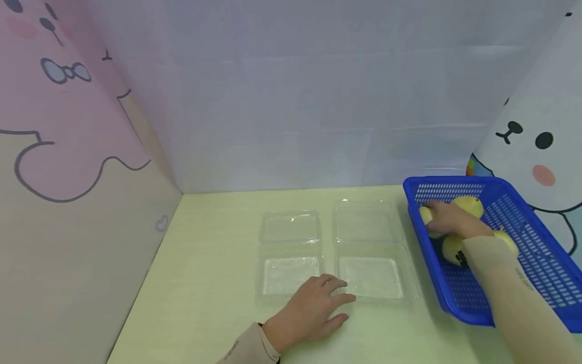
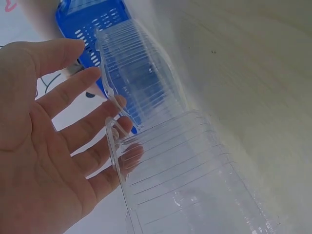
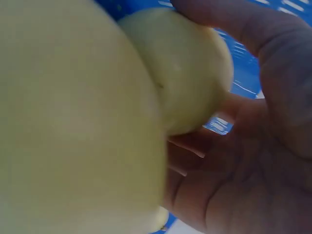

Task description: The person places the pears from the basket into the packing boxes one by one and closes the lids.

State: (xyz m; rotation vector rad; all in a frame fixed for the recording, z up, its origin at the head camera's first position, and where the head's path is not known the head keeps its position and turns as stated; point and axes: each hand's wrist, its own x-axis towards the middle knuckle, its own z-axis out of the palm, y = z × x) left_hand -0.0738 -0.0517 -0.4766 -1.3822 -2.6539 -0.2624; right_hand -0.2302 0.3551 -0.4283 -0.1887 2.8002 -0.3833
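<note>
right hand (image 1: pixel 454 221): fingers and thumb curled round a pale fruit (image 3: pixel 183 73), blue basket (image 1: pixel 434 275) surrounding it. fruit judged firm, moderately heavy, smooth, bruisable; grip recommended at widest girth. left hand (image 1: pixel 313 308): spread, gripping nothing; clear container (image 1: pixel 370 278) just ahead, contact uncertain.

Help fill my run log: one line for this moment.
right hand: grips fruit in basket | left hand: spread near clear boxes

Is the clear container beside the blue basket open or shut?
Open: the clear container lies unfolded, its two halves end to end.
</note>
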